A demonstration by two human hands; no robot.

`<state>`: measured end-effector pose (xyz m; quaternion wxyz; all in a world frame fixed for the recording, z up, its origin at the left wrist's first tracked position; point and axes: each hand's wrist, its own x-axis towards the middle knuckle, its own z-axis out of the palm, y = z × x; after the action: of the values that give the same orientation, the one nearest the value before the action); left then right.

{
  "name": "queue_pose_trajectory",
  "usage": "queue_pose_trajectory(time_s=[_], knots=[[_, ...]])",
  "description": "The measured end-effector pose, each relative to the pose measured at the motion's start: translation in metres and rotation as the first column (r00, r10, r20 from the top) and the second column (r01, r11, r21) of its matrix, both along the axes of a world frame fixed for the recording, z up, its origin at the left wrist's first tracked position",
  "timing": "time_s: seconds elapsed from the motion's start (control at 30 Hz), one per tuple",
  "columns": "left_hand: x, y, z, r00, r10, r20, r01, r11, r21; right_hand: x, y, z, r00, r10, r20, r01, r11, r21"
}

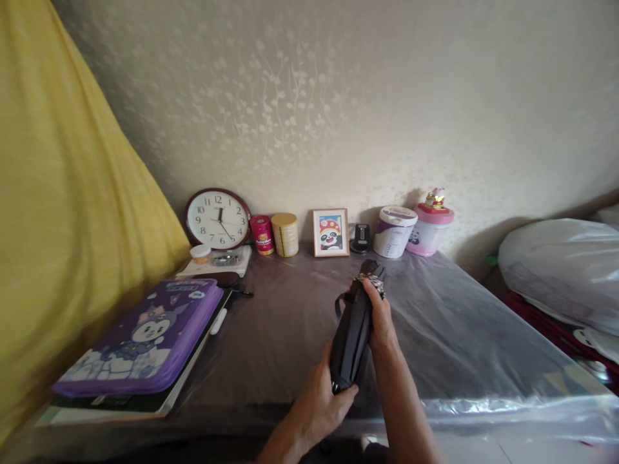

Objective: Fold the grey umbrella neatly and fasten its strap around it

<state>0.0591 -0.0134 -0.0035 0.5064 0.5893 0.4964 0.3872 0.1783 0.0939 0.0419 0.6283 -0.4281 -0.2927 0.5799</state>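
A folded black umbrella is held above the front middle of the table, tilted with its far end up and to the right. My left hand grips its near end, the thumb along the underside. My right hand is closed round the upper part, thumb on top by a patterned bunch of cloth. A dark strap loop hangs off the umbrella's left side. Its far tip, with several thin rib ends, points toward the wall. The fingers beneath the umbrella are hidden.
A purple cartoon case lies on books at the left, beside a yellow curtain. Along the wall stand a clock, red and yellow cans, a panda picture frame, a black holder and two tubs. A bulky plastic bag sits right.
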Motion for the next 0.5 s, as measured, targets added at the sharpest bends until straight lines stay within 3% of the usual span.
queue_pose_trajectory(time_s=[0.13, 0.3, 0.4, 0.5], knots=[[-0.001, 0.001, -0.007, 0.994, 0.072, -0.083, -0.063, 0.992, 0.106, -0.004, -0.001, 0.000, 0.999, -0.034, 0.032, 0.033, 0.998, 0.048], [-0.001, 0.002, -0.009, 0.984, 0.092, -0.154, -0.076, 0.992, 0.105, -0.004, -0.002, 0.001, 0.999, -0.024, 0.028, 0.023, 0.999, 0.044], [-0.001, 0.002, -0.004, 0.999, 0.031, -0.029, -0.031, 1.000, 0.004, -0.002, -0.002, 0.004, 0.999, -0.028, 0.034, 0.028, 1.000, 0.014], [-0.001, 0.003, 0.003, 0.980, -0.082, 0.181, 0.115, 0.976, -0.185, -0.001, -0.004, 0.006, 1.000, 0.004, 0.003, -0.003, 1.000, -0.004]])
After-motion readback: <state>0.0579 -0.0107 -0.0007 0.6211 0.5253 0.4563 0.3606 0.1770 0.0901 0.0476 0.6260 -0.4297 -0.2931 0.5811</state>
